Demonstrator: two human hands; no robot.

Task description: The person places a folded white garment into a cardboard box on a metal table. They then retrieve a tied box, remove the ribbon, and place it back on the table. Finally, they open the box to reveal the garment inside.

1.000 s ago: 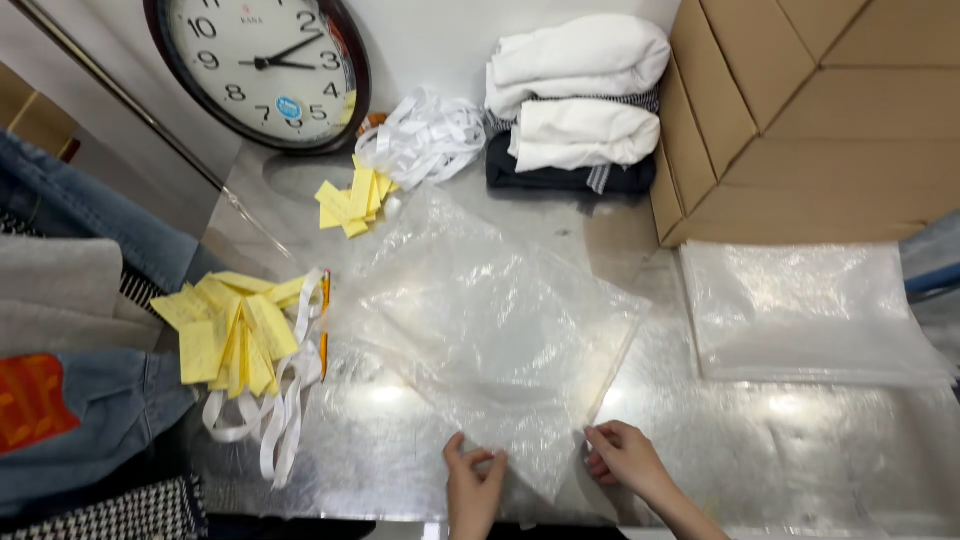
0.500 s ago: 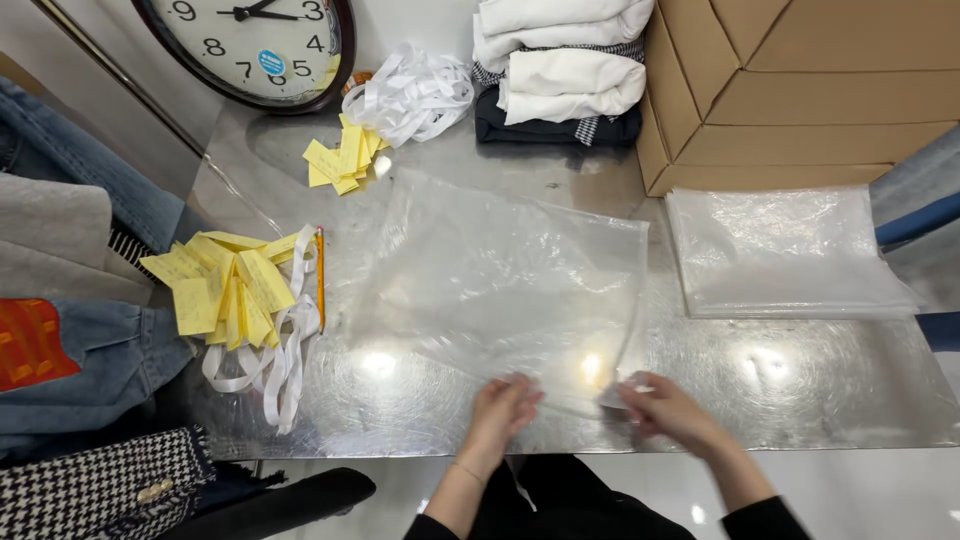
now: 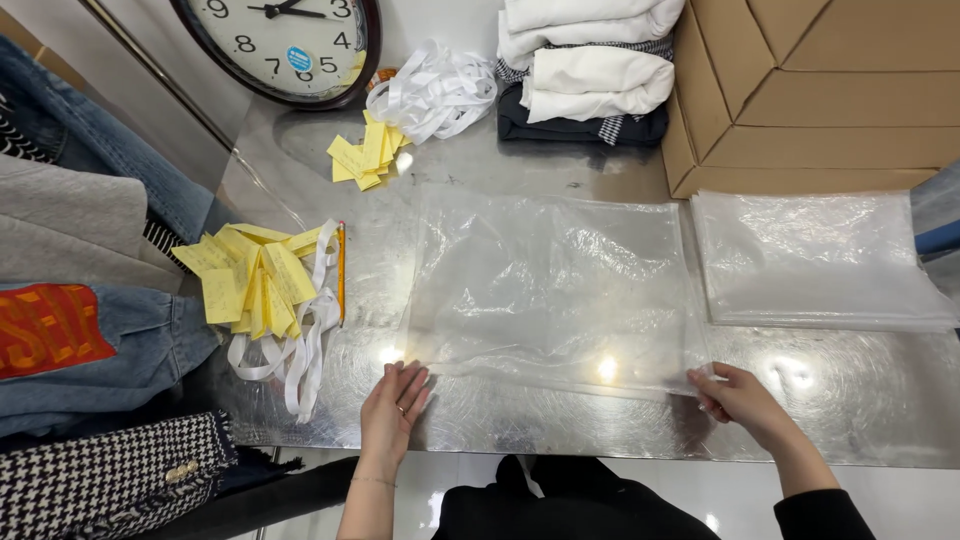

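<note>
shiny metal table (image 3: 560, 430) carries a clear plastic bag (image 3: 550, 285), spread flat in the middle toward the near edge. left hand (image 3: 395, 405) is laid open and flat by the bag's near left corner, apparently pinning it; right hand (image 3: 735, 395) is pinched on the near right corner, so the sheet is kept taut. more bags (image 3: 815, 260) are stacked at the right edge, yellow slips (image 3: 250, 280) near the left edge, wall clock (image 3: 290, 45) and folded clothes (image 3: 585, 70) along the far edge.
</note>
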